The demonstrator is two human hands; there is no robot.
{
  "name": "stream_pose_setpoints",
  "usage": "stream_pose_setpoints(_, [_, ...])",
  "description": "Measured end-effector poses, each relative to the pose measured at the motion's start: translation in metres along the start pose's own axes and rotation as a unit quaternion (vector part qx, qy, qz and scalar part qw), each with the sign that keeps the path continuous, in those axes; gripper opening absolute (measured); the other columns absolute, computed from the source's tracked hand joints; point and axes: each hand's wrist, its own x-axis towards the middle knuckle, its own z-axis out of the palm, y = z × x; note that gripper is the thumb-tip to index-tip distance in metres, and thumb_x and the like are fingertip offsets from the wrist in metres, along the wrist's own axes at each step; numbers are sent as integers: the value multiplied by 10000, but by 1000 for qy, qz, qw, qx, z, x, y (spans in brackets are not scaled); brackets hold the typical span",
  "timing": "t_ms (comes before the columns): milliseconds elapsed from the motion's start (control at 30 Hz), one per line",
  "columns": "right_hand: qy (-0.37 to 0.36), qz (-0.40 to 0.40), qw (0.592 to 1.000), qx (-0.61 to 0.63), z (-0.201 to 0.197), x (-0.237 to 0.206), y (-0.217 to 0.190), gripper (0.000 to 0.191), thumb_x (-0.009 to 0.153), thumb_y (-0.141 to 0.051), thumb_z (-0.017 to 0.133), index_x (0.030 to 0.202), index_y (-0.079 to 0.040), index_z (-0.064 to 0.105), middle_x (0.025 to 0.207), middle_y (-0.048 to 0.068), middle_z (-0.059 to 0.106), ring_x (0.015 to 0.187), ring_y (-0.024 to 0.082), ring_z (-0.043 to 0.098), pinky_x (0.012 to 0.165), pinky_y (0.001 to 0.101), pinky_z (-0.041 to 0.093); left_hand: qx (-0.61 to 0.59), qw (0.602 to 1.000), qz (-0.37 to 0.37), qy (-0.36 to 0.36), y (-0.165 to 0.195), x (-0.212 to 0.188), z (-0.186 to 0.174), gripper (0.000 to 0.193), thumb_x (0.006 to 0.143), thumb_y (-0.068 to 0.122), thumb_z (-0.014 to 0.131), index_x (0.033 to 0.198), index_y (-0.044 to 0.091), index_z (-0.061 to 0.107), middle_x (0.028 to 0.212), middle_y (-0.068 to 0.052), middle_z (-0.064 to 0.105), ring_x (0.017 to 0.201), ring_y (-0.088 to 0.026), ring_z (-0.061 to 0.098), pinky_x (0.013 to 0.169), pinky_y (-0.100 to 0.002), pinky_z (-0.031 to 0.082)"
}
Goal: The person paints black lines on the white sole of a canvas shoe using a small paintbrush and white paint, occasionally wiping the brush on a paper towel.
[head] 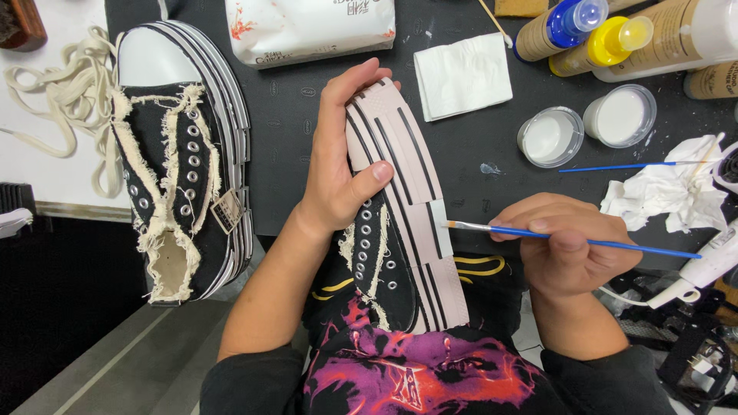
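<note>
you are painting the sole: your left hand [338, 165] is gripping the sneaker [400, 223], your right hand [565, 250] is pinching the blue brush [569, 240], its tip at nine o'clock touching the sidewall, needing a steady stroke.

Two black sneakers: one far left [181, 157], one at centre [400, 223]. Two blue-handled brushes [569, 238] [638, 165]. Two open white jars [550, 136] [619, 116] far right. Four bottles far right [557, 29] [603, 46] [676, 34] [711, 81].

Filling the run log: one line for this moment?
left hand: holds shoe | right hand: holds brush | brush tip on sole | second shoe on table
</note>
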Motion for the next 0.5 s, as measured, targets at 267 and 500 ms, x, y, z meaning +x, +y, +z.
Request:
stream_pose_setpoints(267, [4,9,1000,14,-5,-3,1,375,1131,-305,597,985,41,600,736,215,659,616,307,701,563,384,598,1,1000,3,1,0,0,0,824,971,529,623,1590,60,348,1457,-131,493,1344,-218,510,1193,-349,400])
stream_pose_setpoints(500, [-16,5,1000,4,-3,-6,2,367,1143,-313,601,1011,30,603,752,210,666,647,312,714,599,392,610,-22,1000,-4,0,1,0,1,833,970,529,629,1586,49,340,1491,-144,487,1353,-224,509,1199,-356,396])
